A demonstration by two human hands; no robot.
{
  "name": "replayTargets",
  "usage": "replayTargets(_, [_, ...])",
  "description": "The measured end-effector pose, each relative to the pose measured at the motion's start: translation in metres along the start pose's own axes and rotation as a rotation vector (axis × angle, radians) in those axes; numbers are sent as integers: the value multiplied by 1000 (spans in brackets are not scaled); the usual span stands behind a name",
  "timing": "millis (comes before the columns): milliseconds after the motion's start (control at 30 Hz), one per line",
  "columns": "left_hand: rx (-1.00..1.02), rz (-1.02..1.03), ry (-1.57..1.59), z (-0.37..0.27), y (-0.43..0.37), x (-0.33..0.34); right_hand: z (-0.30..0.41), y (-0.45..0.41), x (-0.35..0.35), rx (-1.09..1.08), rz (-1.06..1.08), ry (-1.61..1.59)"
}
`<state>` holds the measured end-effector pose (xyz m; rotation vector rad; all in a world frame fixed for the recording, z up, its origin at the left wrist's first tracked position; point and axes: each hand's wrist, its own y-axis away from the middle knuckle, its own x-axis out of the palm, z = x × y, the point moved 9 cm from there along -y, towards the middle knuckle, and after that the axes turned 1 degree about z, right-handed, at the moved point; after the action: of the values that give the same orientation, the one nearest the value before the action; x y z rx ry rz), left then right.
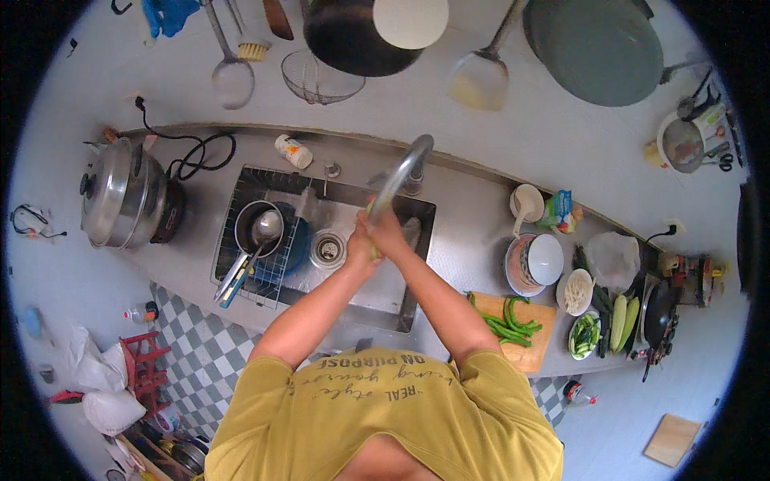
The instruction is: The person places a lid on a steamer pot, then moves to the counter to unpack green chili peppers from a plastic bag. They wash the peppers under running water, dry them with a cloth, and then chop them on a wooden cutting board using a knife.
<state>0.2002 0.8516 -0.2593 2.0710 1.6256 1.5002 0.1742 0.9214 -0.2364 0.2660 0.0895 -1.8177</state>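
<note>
Both of my hands meet over the stainless steel sink (421, 240), beneath the curved metal faucet (402, 171). My left hand (359, 246) and my right hand (388, 231) close around a green item (374, 249), mostly hidden by the fingers and faucet; its kind cannot be told. A round drain (329, 248) lies beside them. On the wire rack (289, 264) at the sink's side rests a small saucepan (243, 264) with a ladle (266, 225) in it. A wooden cutting board (541, 337) to the right bears long green peppers or beans (511, 327).
A steel steamer pot (120, 192) stands at the far left. Bowls (544, 258), a plate of sliced greens (585, 335), long gourds (618, 321) and a black wok (660, 312) occupy the right. Above hang a spatula (481, 75), a strainer (322, 78) and pans (595, 54).
</note>
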Motion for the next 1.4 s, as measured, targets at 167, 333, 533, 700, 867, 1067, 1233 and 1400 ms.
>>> replayTargets(167, [-257,145,-119,23,16,-2,-15,-16,-21,242,-25,29])
replayTargets(333, [17,-81,-274,10,26,-11,-6,-10,-15,2,-216,493])
replayTargets(533, [-78,205,-186,-8,38,-22,11,7,33,216,165,-625])
replayTargets(700, [-20,85,-499,-1,37,-8,-48,-12,3,164,-94,83])
replayTargets(867, [185,-112,-718,-30,33,-23,-39,-15,10,89,-190,342])
replayTargets(1067, [-254,377,-43,10,29,-1,-110,-75,12,390,137,-113])
replayTargets(1233, [-267,383,92,26,26,-10,-34,-100,13,-604,56,767])
replayTargets(1400, [-70,318,-176,-13,31,-28,-39,-96,11,-320,328,798])
